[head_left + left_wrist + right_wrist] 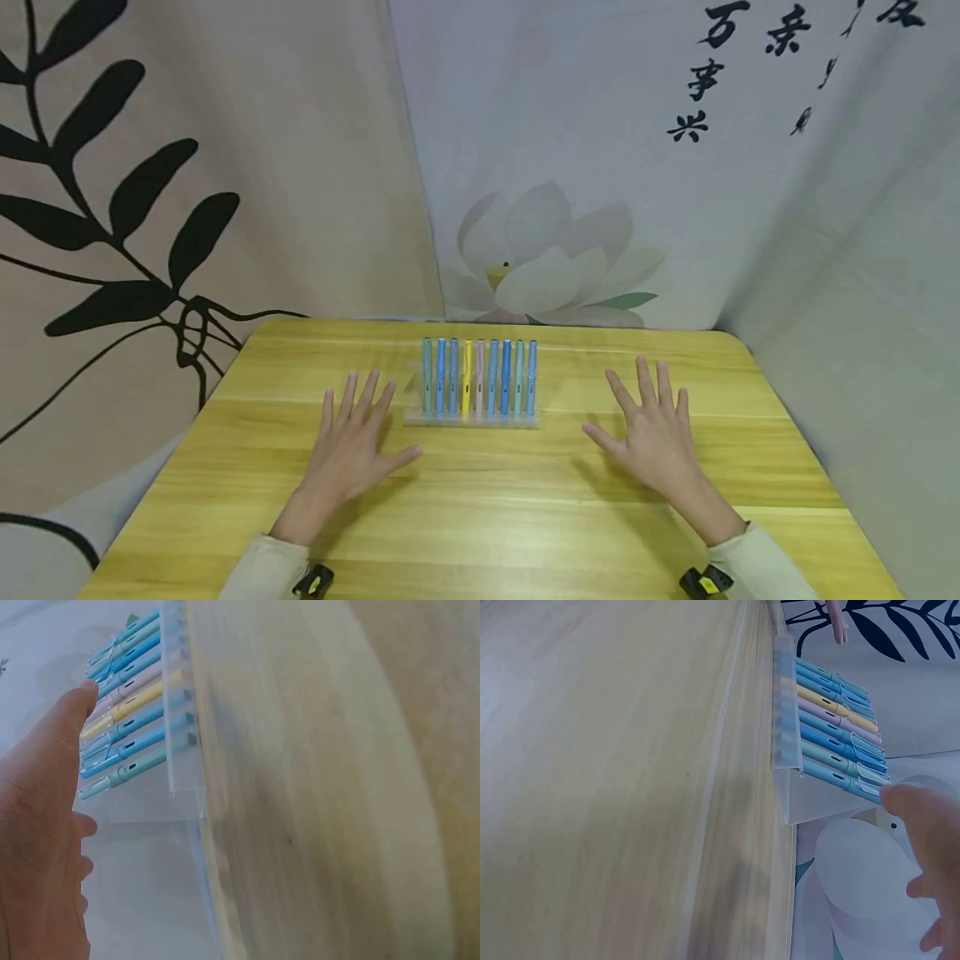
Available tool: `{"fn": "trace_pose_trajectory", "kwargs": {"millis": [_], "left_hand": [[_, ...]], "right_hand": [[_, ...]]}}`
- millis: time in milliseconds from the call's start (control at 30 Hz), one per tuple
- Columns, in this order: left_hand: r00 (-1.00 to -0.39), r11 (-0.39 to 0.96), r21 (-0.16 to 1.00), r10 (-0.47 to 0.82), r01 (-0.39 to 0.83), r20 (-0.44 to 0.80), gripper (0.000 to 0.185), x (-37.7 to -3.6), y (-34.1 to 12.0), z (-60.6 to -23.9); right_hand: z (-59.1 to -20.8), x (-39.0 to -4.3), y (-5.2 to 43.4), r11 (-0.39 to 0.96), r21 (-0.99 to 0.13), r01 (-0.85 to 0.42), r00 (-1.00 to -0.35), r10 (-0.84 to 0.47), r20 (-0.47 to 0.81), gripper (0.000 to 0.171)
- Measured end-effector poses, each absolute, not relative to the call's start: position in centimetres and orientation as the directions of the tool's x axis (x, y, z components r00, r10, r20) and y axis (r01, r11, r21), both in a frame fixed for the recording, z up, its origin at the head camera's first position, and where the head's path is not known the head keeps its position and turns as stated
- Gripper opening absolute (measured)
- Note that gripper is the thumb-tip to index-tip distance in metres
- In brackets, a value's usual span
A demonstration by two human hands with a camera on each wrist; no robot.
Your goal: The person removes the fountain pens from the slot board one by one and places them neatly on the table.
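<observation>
Left hand (352,454), right hand (656,433): flat on table (487,517), fingers spread, holding nothing. Between them: clear rack (472,419), seemingly nine pens (480,377). Resting stage; a pen-grasp needs reaching inward.

Blue, teal, pink pens (480,377) (one yellow) on yellow-wood table (487,517).

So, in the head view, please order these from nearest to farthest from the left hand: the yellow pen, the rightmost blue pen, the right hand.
1. Yellow pen: in the rack, just right of the left hand.
2. Rightmost blue pen: at the rack's right end.
3. Right hand: flat on the table, beyond the rack.
</observation>
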State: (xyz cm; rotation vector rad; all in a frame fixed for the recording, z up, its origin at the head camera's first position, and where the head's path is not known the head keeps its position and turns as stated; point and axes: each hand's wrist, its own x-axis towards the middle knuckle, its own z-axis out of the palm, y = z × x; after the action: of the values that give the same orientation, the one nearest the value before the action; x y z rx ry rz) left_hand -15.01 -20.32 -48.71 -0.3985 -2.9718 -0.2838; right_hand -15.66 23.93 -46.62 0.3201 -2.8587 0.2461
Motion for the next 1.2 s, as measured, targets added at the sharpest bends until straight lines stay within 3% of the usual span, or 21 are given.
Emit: {"fn": "trace_pose_trajectory", "kwargs": {"millis": [500, 867, 1200], "left_hand": [[-0.956, 0.942, 0.183, 0.259, 0.282, 0.14, 0.107, -15.0, -20.2, -48.6], [-0.933, 0.907, 0.227, 0.325, 0.354, 0.153, 0.104, -16.2, -21.0, -49.0], [-0.913, 0.834, 0.375, 0.391, 0.404, 0.116, 0.093, -17.3, -21.6, -48.9]], "right_hand": [[-46.6, -16.3, 23.8, 0.934, -0.204, -0.294, -0.933, -0.234, 0.273, 0.088], [-46.4, -17.5, 23.0, 0.891, -0.239, -0.385, -0.903, -0.311, 0.296, 0.087], [-46.2, -18.1, 21.9, 0.839, -0.336, -0.429, -0.89, -0.329, 0.314, 0.081]]}}
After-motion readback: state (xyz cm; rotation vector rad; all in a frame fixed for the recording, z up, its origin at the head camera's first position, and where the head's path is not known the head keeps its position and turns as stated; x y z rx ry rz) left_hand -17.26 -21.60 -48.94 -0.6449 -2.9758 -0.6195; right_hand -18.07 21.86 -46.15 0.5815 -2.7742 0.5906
